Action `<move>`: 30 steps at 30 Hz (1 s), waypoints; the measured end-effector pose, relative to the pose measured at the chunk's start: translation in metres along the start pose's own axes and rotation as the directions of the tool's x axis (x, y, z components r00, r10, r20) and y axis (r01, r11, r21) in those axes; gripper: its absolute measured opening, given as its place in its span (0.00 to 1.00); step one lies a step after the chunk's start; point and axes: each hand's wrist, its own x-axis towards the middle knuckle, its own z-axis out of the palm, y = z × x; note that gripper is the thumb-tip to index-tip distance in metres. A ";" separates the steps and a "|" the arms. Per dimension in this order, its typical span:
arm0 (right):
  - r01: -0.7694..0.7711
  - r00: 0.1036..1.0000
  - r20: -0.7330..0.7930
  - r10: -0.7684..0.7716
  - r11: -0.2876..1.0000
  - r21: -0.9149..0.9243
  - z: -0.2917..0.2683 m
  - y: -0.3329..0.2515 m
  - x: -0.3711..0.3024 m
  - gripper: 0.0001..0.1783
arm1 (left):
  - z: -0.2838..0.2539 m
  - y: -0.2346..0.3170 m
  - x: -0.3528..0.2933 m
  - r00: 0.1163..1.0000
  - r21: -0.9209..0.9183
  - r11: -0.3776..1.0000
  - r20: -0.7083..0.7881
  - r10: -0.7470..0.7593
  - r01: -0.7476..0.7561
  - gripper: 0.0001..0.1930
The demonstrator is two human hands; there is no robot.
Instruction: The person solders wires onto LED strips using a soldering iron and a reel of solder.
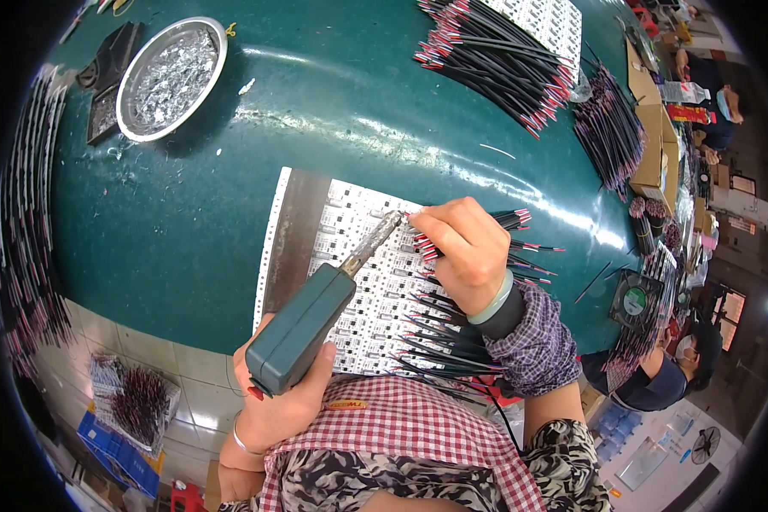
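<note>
My left hand (282, 384) is wrapped round a dark green soldering gun (303, 320), whose metal tip points up and right over a white panel of small circuit boards (367, 282). The panel lies in front of me, with a grey-brown strip along its left side. My right hand (465, 247) pinches the end of a thin wire (408, 218) at the panel's upper edge, right by the gun's tip. Black wires with red and white stripped ends (435, 328) fan out from the panel's right side, partly under my right hand and sleeve.
A metal bowl of silvery scraps (172, 81) stands at the far left beside a black holder (111, 68). Bundles of black wires (495, 60) lie at the far right near another white panel (563, 17). A small fan (636, 299) and a co-worker (666, 367) are to the right.
</note>
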 end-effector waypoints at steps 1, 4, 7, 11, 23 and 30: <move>0.000 1.000 0.000 0.000 1.000 -0.001 0.000 0.000 0.000 0.26 | -0.001 0.001 0.001 1.000 -0.001 1.000 0.000 0.001 -0.001 0.09; -0.007 1.000 -0.003 0.007 1.000 0.018 0.001 0.002 -0.001 0.26 | -0.003 0.001 0.001 0.998 0.063 0.996 0.007 0.070 -0.070 0.09; -0.009 1.000 -0.003 0.009 1.000 0.027 0.001 0.002 -0.001 0.27 | -0.004 0.001 -0.001 0.996 0.097 0.992 0.025 0.085 -0.087 0.09; -0.014 1.000 0.004 0.013 1.000 0.019 0.000 0.001 0.000 0.27 | 0.000 -0.002 -0.007 0.998 0.030 1.000 -0.059 0.006 -0.004 0.09; 0.041 0.999 0.012 -0.040 0.996 -0.081 0.000 -0.004 0.000 0.25 | -0.002 -0.001 -0.003 1.000 0.036 0.999 -0.014 0.021 -0.020 0.09; 0.085 0.996 0.037 -0.080 0.983 -0.164 -0.002 -0.003 -0.001 0.16 | -0.003 -0.002 -0.021 0.962 -0.197 0.946 -0.048 -0.270 0.256 0.17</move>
